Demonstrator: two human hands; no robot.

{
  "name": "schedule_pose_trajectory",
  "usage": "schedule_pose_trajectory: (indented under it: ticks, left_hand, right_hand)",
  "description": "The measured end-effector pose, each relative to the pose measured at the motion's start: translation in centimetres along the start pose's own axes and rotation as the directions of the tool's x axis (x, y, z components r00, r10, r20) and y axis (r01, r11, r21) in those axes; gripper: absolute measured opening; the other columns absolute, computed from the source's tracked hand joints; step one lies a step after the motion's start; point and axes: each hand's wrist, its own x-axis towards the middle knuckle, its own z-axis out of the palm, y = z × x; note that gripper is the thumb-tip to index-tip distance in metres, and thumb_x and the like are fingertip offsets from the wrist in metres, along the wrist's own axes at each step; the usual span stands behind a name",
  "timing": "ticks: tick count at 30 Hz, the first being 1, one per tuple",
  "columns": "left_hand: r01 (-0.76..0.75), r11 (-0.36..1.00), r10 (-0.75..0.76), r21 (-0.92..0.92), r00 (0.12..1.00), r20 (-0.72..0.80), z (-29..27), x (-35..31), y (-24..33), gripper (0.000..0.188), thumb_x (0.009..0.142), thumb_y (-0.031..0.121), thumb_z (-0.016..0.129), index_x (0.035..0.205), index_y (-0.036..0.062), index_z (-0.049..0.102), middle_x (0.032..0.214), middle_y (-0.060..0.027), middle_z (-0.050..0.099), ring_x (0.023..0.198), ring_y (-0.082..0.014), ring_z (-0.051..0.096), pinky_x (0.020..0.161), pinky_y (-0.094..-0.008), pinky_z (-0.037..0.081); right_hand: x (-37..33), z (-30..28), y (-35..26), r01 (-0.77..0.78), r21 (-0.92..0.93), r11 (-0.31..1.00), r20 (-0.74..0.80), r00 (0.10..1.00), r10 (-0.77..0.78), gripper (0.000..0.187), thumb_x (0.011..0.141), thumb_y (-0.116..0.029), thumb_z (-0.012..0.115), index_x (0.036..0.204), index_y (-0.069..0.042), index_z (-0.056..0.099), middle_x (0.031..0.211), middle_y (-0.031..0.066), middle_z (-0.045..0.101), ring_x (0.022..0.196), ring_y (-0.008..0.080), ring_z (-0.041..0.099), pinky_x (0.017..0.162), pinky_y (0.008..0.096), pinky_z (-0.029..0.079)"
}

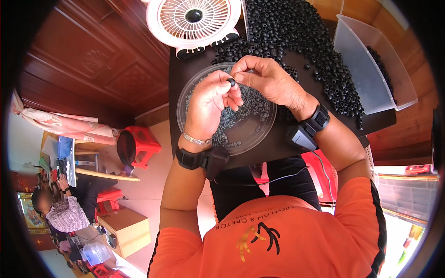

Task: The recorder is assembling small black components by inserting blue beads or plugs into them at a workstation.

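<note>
My left hand is closed, pinching a small black bead-like piece between thumb and forefinger. Close against it, my right hand has its thumb and forefinger pressed together; whatever they hold is too small to make out. Both hands are over a round clear plastic tub on the dark table. Many small grey pieces that look like coil springs lie in that tub, partly hidden by my hands. Behind and to the right spreads a large heap of black hollow bead-like pieces.
A white fan stands at the table's far left. A translucent bin with some black pieces lies tilted at the right. Cables hang from my wrist devices over my lap. Left are red stools, a cardboard box and another person.
</note>
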Motion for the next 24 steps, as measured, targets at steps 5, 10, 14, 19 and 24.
schedule_pose_trajectory:
  ticks: [5, 10, 14, 19, 24]
  left_hand:
    - [-0.028, 0.998, 0.028, 0.052, 0.999, -0.015, 0.5, -0.2, 0.2, 0.022, 0.089, 0.021, 0.05, 0.091, -0.0007, 0.055, 0.08, -0.0113, 0.06, 0.072, -0.0207, 0.061, 0.063, -0.0289, 0.048]
    - [-0.053, 0.989, 0.057, 0.136, 0.998, -0.028, 1.3, -0.2, 0.1, 0.018, 0.087, 0.019, 0.052, 0.088, 0.0014, 0.057, 0.079, -0.0063, 0.06, 0.069, -0.0146, 0.06, 0.064, -0.0253, 0.047]
    - [-0.041, 0.994, 0.044, 0.104, 0.999, -0.029, 0.8, -0.1, -0.1, 0.019, 0.088, 0.02, 0.05, 0.089, 0.0012, 0.056, 0.079, -0.0081, 0.058, 0.07, -0.0172, 0.058, 0.063, -0.0269, 0.046]
    - [-0.015, 0.976, 0.024, -0.217, 0.999, 0.037, -0.3, 0.0, 0.3, 0.018, 0.09, 0.022, 0.048, 0.088, 0.0045, 0.05, 0.077, -0.0083, 0.049, 0.068, -0.0217, 0.049, 0.057, -0.0296, 0.04]
    - [0.007, 0.955, 0.023, -0.297, 0.995, 0.099, -0.7, 0.1, 0.2, 0.021, 0.089, 0.025, 0.048, 0.087, 0.0043, 0.049, 0.077, -0.0089, 0.049, 0.068, -0.0219, 0.05, 0.058, -0.0294, 0.041]
  right_hand:
    - [-0.1, -0.4, -1.5, -0.144, -0.121, 0.982, -0.085, 0.987, 0.135, 0.033, 0.097, -0.028, 0.053, 0.082, 0.0, 0.062, 0.074, 0.0007, 0.06, 0.069, 0.0097, 0.053, 0.066, 0.0256, 0.046]
    - [-0.2, 0.0, -0.8, -0.123, -0.202, 0.972, 0.069, 0.988, 0.139, 0.044, 0.101, -0.036, 0.045, 0.076, -0.003, 0.059, 0.064, -0.002, 0.049, 0.057, 0.0065, 0.042, 0.052, 0.024, 0.037]
    - [-0.1, -0.1, -0.5, -0.098, -0.248, 0.964, 0.025, 0.994, 0.108, 0.039, 0.096, -0.031, 0.049, 0.079, 0.002, 0.061, 0.065, 0.0055, 0.057, 0.062, 0.0145, 0.053, 0.06, 0.0296, 0.044]
    - [-0.3, -1.0, -0.5, -0.01, -0.294, 0.956, -0.028, 1.0, 0.002, 0.026, 0.092, -0.023, 0.056, 0.085, 0.002, 0.062, 0.071, 0.0049, 0.06, 0.065, 0.0122, 0.055, 0.061, 0.0293, 0.045]
    - [-0.9, -1.0, -2.1, 0.026, -0.411, 0.911, 0.158, 0.986, 0.043, 0.016, 0.084, -0.012, 0.066, 0.094, 0.001, 0.064, 0.08, 0.0047, 0.066, 0.076, 0.0094, 0.061, 0.07, 0.0254, 0.049]
